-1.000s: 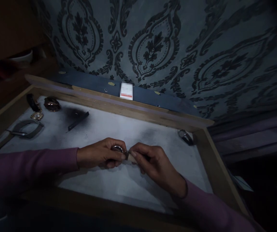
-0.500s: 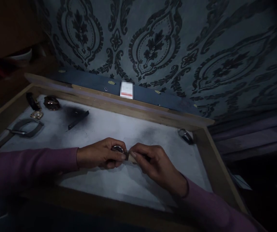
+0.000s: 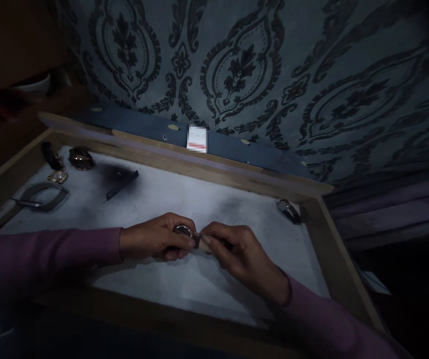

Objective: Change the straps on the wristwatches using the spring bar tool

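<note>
Between my hands, low over the white surface (image 3: 195, 192), is a wristwatch (image 3: 183, 230) with a round, silver-rimmed case. My left hand (image 3: 165, 237) is closed around the case, its thumb lying across the front. My right hand (image 3: 237, 247) pinches the watch's strap (image 3: 200, 244) between thumb and forefinger, just right of the case. A pale brownish stretch of strap shows between the two hands; the rest is covered by fingers. Both hands stay a little apart, joined by the strap.
A wooden rim (image 3: 267, 185) encloses the white surface. A black-strapped gold watch (image 3: 57, 174), a brown-gold watch (image 3: 81, 158), a grey band (image 3: 42, 196) and a dark thin strip (image 3: 121, 186) lie left. Another watch (image 3: 289, 211) lies right. A white-red card (image 3: 197, 138) stands behind.
Almost nothing differs. Both hands keep their grip on the watch and its strap, and the whole view has shifted very slightly.
</note>
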Action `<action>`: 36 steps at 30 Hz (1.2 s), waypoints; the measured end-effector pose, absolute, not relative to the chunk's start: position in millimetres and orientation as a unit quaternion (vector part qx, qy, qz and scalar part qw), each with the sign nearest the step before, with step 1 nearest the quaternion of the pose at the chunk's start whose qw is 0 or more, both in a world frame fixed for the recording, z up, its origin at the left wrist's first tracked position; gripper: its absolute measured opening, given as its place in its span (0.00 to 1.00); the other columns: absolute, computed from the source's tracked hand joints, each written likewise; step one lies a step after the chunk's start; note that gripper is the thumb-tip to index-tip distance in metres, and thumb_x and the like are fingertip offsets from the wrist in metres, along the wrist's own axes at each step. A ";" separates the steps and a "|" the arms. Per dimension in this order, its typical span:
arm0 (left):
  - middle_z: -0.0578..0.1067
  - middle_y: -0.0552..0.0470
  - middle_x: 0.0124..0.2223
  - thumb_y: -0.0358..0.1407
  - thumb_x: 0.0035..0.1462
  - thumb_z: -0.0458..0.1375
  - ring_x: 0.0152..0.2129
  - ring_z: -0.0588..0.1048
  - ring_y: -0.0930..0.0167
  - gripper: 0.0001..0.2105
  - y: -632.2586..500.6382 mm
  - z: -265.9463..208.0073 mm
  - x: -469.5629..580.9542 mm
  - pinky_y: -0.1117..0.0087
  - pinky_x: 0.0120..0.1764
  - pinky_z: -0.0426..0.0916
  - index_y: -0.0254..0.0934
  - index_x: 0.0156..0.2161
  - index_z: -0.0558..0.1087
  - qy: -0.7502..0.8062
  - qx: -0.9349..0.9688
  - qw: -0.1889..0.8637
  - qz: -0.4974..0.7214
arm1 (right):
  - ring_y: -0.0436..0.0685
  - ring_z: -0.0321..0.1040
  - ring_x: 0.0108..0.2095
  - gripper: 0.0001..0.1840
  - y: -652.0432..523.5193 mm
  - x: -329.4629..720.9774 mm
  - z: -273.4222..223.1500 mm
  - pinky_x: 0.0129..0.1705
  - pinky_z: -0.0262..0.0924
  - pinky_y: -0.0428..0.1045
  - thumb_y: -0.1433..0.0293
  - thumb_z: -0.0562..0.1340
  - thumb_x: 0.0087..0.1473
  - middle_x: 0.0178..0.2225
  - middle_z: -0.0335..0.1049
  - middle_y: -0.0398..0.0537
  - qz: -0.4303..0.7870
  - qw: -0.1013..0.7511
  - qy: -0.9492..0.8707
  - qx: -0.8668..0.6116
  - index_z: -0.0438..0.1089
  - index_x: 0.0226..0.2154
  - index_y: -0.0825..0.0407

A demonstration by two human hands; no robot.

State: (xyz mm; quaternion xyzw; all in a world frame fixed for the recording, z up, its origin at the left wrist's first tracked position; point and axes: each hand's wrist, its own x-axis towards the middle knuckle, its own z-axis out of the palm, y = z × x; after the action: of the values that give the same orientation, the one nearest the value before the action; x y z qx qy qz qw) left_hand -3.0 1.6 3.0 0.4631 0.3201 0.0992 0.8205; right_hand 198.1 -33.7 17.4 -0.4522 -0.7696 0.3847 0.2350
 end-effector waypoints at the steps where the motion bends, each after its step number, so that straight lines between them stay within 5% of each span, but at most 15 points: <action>1: 0.66 0.61 0.19 0.39 0.52 0.60 0.12 0.57 0.81 0.10 2.0 3.8 -3.0 0.78 0.15 0.45 0.36 0.31 0.65 0.322 0.467 0.818 0.098 | 0.47 0.56 0.19 0.12 -33.9 197.8 17.6 0.22 0.50 0.44 0.72 0.55 0.60 0.18 0.61 0.39 0.389 0.236 -0.767 -0.453 0.71 0.28 0.55; 36: 0.68 0.59 0.21 0.40 0.46 0.63 0.11 0.58 0.82 0.12 10.7 6.5 -4.7 0.77 0.14 0.44 0.35 0.30 0.66 0.337 0.428 0.837 0.061 | 0.47 0.61 0.17 0.11 -34.1 197.8 13.7 0.20 0.55 0.42 0.69 0.56 0.61 0.17 0.62 0.39 0.440 0.277 -0.711 -0.473 0.71 0.31 0.56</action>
State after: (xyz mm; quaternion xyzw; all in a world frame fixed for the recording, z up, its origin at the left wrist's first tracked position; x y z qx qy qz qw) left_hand -4.7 10.7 6.5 0.4280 0.3367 0.0610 0.8365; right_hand 197.8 -34.1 13.7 -0.4733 -0.7109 0.4403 0.2773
